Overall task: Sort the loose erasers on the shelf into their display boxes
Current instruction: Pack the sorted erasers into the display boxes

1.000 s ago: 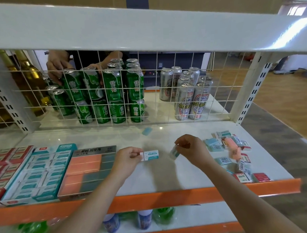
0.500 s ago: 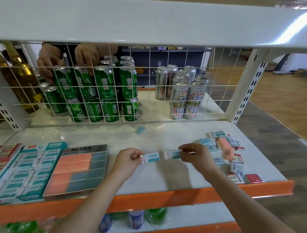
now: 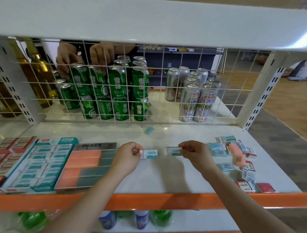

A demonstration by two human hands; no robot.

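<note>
My left hand (image 3: 127, 160) pinches a white-and-teal eraser (image 3: 149, 154) by its left end, just above the white shelf (image 3: 152, 179). My right hand (image 3: 194, 152) pinches a second white-and-teal eraser (image 3: 173, 151) by its right end; the two erasers are a short gap apart. At the left stand three display boxes: a red-and-white one (image 3: 8, 158), a teal-and-white one (image 3: 40, 165) and one with pink and grey-green erasers (image 3: 88, 166). A heap of loose erasers (image 3: 237, 158) lies at the shelf's right. One lone blue eraser (image 3: 149, 130) lies near the back.
A wire grid (image 3: 157, 91) closes the shelf's back. Behind it stand green cans (image 3: 120, 93) and silver cans (image 3: 197, 95), and another person's hands (image 3: 86, 57) touch the green cans. An orange lip (image 3: 170, 202) runs along the front edge; bottles (image 3: 141, 220) stand on the shelf below.
My right hand turned its eraser flat and brought it leftward, level with the eraser in my left hand. The other person's hands shifted over the green cans.
</note>
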